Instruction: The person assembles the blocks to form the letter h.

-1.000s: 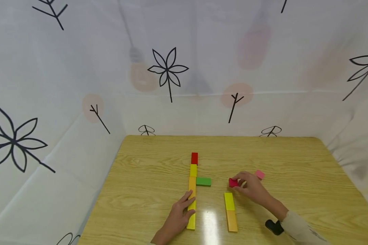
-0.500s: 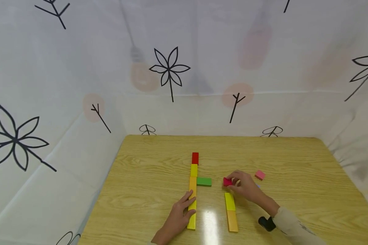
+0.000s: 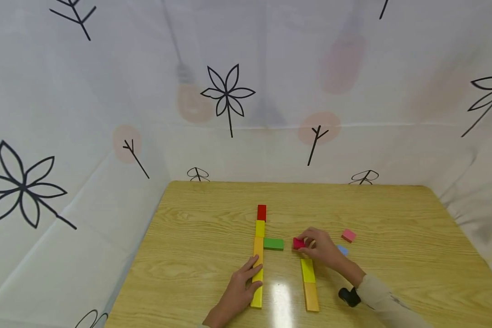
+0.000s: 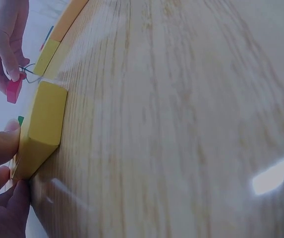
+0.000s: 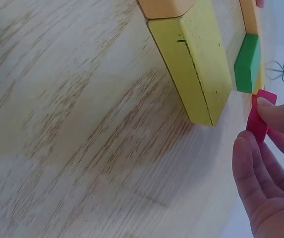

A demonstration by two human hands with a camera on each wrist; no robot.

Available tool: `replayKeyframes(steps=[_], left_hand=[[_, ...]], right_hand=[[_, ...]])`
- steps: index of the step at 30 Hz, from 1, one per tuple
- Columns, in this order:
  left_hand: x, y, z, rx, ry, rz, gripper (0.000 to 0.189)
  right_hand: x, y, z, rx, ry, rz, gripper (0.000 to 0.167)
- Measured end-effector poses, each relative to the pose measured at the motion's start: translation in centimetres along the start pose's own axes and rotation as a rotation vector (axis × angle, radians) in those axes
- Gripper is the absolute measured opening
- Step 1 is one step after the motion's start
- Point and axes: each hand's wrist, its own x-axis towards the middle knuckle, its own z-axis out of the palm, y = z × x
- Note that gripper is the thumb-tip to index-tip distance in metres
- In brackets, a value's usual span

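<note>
My left hand (image 3: 238, 290) rests with its fingers and thumb across the near part of a row of blocks. That row runs from a near yellow block (image 4: 47, 114) through an orange block (image 3: 258, 246) and another yellow block (image 3: 260, 228) to a red block (image 3: 261, 212) at the far end. A green block (image 3: 273, 244) juts right from the orange one. My right hand (image 3: 321, 248) pinches a small crimson block (image 5: 259, 116) between thumb and fingers. The crimson block is a short gap right of the green block's end.
A second, shorter row, a yellow block (image 3: 308, 271) and an orange block (image 3: 310, 297), lies between my hands. Beyond my right hand are a pink block (image 3: 348, 235) and a partly hidden blue piece (image 3: 342, 250). A patterned white cloth (image 3: 266, 150) rises behind the wooden table (image 3: 188, 273).
My right hand has moved left with the crimson block, bringing it closer to the green one. The blue piece has come into sight behind it. My left hand stays on the row.
</note>
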Motion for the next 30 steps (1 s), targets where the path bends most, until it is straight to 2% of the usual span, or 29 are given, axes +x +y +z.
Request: replayKeyframes(steps=[7,11,17,30], left_hand=[[0.0,-0.2,0.1,0.013,0.002,0.043,0.046],[0.0,-0.3,0.1,0.019,0.005,0.063,0.045],[-0.1,-0.2,0.0,0.024,0.008,0.055,0.045],[0.0,0.2,-0.1,0.029,0.010,0.059,0.044]], right_hand=[[0.5,0.4,1.0,0.011,-0.015,0.021,0.020],[0.8,0.5,1.4,0.016,-0.026,0.005,0.021],[1.5,0.3,2.0,0.017,-0.044,-0.005,0.020],[1.7,-0.1,3.0,-0.004,-0.057,0.056,0.022]])
